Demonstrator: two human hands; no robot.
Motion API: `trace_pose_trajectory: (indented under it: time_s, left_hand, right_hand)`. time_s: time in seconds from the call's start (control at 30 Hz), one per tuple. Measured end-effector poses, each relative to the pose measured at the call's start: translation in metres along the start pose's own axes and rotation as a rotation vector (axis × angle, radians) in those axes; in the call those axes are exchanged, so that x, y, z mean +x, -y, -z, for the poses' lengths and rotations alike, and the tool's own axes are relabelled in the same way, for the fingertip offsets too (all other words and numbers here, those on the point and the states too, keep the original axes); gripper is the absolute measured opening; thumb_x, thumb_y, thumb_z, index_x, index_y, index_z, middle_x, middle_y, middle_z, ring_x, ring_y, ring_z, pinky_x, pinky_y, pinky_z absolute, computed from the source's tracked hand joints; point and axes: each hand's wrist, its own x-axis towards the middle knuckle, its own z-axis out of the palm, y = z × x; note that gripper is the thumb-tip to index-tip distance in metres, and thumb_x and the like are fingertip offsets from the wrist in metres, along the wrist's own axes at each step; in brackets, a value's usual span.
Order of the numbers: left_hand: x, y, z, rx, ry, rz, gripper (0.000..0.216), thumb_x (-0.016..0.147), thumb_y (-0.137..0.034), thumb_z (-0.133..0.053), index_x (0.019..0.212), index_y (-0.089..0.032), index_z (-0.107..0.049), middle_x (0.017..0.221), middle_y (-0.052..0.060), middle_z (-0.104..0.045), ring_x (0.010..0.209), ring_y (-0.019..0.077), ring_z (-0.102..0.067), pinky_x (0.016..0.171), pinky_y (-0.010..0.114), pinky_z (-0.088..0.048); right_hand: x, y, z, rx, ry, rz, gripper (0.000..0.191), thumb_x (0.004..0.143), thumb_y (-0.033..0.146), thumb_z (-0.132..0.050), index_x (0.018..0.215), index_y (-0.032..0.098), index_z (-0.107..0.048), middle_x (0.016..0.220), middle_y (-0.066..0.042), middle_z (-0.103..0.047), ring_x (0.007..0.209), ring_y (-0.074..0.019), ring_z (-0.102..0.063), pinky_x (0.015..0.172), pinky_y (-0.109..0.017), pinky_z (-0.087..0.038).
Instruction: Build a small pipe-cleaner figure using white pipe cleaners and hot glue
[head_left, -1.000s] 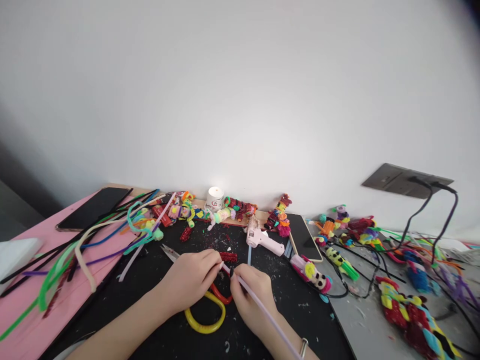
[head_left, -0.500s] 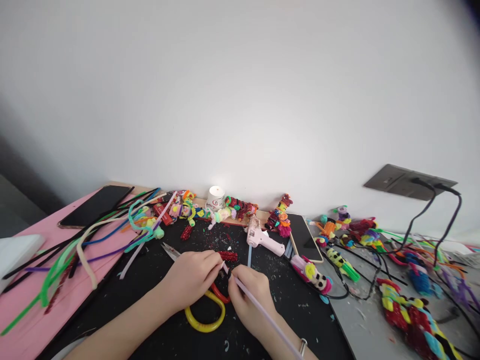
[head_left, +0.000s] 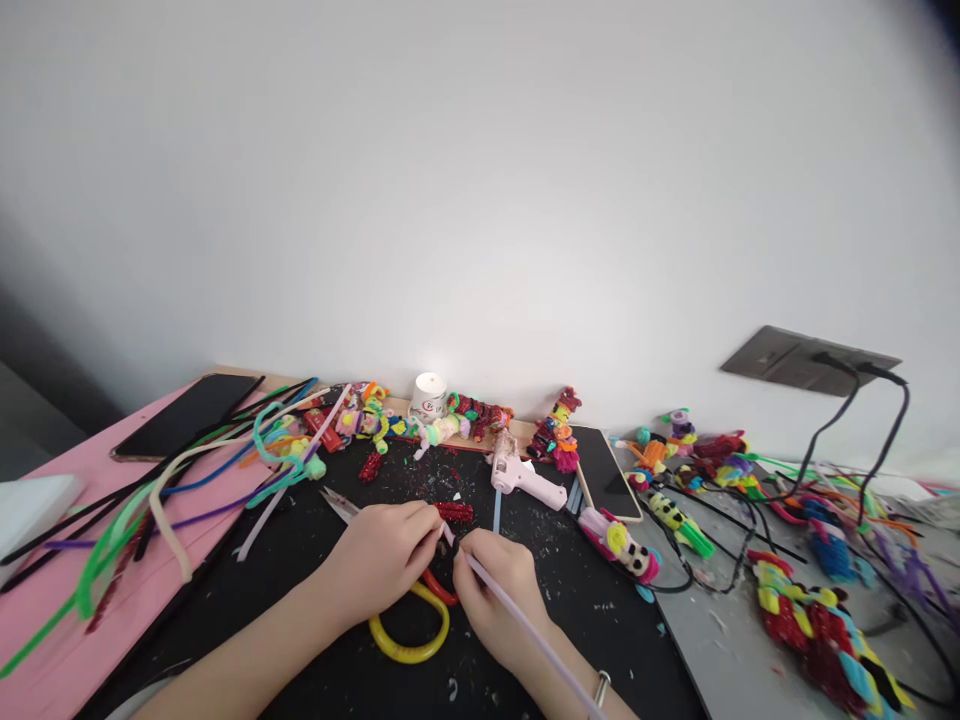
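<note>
My left hand (head_left: 382, 556) and my right hand (head_left: 495, 590) meet over a black mat (head_left: 570, 610), fingers pinched together. Both grip a pale lilac pipe cleaner (head_left: 525, 625) that runs back along my right wrist toward the bottom edge. Its tip sits between the two sets of fingertips. A small red glittery coil (head_left: 456, 512) lies just beyond my fingers. Scissors with a yellow and a red handle (head_left: 409, 640) lie under my hands, their blades (head_left: 341, 503) pointing left.
A pink glue gun (head_left: 525, 478) lies behind my hands. Loose pipe cleaners (head_left: 172, 490) spread over the pink board at left, beside a phone (head_left: 187, 413). Pipe-cleaner figures line the wall and cover the grey surface at right (head_left: 817, 620). A second phone (head_left: 604, 470) and black cables lie there.
My right hand has crept slightly left toward my left hand along the lilac pipe cleaner. The view has shifted a little; nothing else moved.
</note>
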Motion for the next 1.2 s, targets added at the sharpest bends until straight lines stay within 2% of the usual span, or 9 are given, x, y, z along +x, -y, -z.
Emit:
trace_pose_trajectory:
  time_s: [0.17,0.23,0.33,0.43,0.7,0.8,0.9,1.03,1.2]
  left_hand:
    - [0.003,0.000,0.003,-0.195,-0.047,0.078,0.025,0.090,-0.020,-0.041,0.080,-0.018,-0.064,0.078,0.005,-0.068,0.073,0.0174,-0.063,0.066,0.026,-0.045]
    - [0.005,0.001,0.003,-0.424,-0.059,0.184,0.022,0.089,-0.027,-0.046,0.087,-0.020,-0.067,0.081,0.004,-0.070,0.072,0.0164,-0.063,0.066,0.026,-0.046]
    - [0.008,0.002,-0.001,-0.858,0.005,0.384,0.025,0.083,-0.035,-0.057,0.100,-0.018,-0.067,0.085,0.004,-0.072,0.053,0.0118,-0.057,0.053,0.024,-0.045]
    - [0.009,0.002,-0.006,-1.135,0.037,0.443,0.027,0.081,-0.034,-0.059,0.099,-0.016,-0.068,0.078,0.004,-0.070,0.049,0.0100,-0.053,0.049,0.022,-0.041]
    - [0.011,-0.006,0.003,-1.244,-0.038,0.506,0.023,0.078,-0.037,-0.063,0.075,-0.015,-0.070,0.053,-0.001,-0.062,0.045,0.0097,-0.048,0.049,0.022,-0.037]
    - [0.011,-0.006,0.007,-1.239,-0.063,0.519,0.027,0.078,-0.038,-0.064,0.066,-0.015,-0.066,0.045,-0.004,-0.053,0.043,0.0087,-0.045,0.049,0.021,-0.037]
    - [0.012,-0.002,0.007,-1.299,-0.104,0.565,0.030,0.077,-0.040,-0.066,0.061,-0.014,-0.062,0.047,-0.004,-0.054,0.043,0.0074,-0.044,0.049,0.019,-0.035]
    - [0.012,0.000,0.004,-1.465,-0.141,0.596,0.028,0.077,-0.038,-0.068,0.064,-0.014,-0.063,0.053,-0.003,-0.057,0.048,0.0062,-0.046,0.051,0.018,-0.036]
    - [0.009,-0.007,-0.002,-1.643,-0.042,0.605,0.025,0.076,-0.037,-0.070,0.081,-0.013,-0.069,0.064,0.001,-0.060,0.060,0.0091,-0.053,0.058,0.020,-0.043]
  right_hand:
    - [0.004,0.000,0.003,0.062,-0.018,-0.074,0.025,0.084,0.015,-0.043,0.059,0.019,-0.045,0.052,0.004,-0.044,0.047,-0.0086,-0.042,0.047,-0.021,-0.028]
    - [0.006,-0.002,0.005,0.150,-0.062,-0.182,0.026,0.085,0.018,-0.045,0.060,0.018,-0.049,0.051,0.004,-0.046,0.046,-0.0090,-0.044,0.046,-0.020,-0.030]
    - [0.007,-0.006,0.006,0.408,-0.093,-0.351,0.027,0.089,0.028,-0.045,0.066,0.017,-0.056,0.050,0.003,-0.052,0.040,-0.0089,-0.044,0.041,-0.020,-0.032]
    - [0.006,-0.008,0.004,0.618,-0.073,-0.409,0.029,0.091,0.035,-0.046,0.073,0.016,-0.059,0.052,0.002,-0.055,0.035,-0.0080,-0.042,0.036,-0.019,-0.032]
    - [0.005,0.002,0.006,0.494,0.011,-0.226,0.036,0.092,0.031,-0.046,0.061,0.017,-0.059,0.049,0.003,-0.052,0.042,-0.0082,-0.046,0.047,-0.020,-0.036]
    - [0.003,-0.002,0.008,0.537,-0.017,-0.241,0.033,0.091,0.035,-0.046,0.066,0.017,-0.058,0.051,0.003,-0.053,0.044,-0.0090,-0.046,0.046,-0.021,-0.035]
    - [0.001,-0.006,0.008,0.629,-0.078,-0.306,0.036,0.093,0.040,-0.043,0.066,0.018,-0.054,0.051,0.003,-0.050,0.043,-0.0089,-0.042,0.042,-0.021,-0.031]
    - [0.000,-0.005,0.006,0.685,-0.085,-0.324,0.038,0.094,0.042,-0.042,0.065,0.018,-0.051,0.050,0.004,-0.046,0.042,-0.0087,-0.040,0.042,-0.021,-0.031]
    - [0.001,0.000,0.003,0.685,0.027,-0.330,0.038,0.096,0.042,-0.038,0.070,0.018,-0.053,0.053,0.004,-0.046,0.043,-0.0083,-0.040,0.043,-0.020,-0.031]
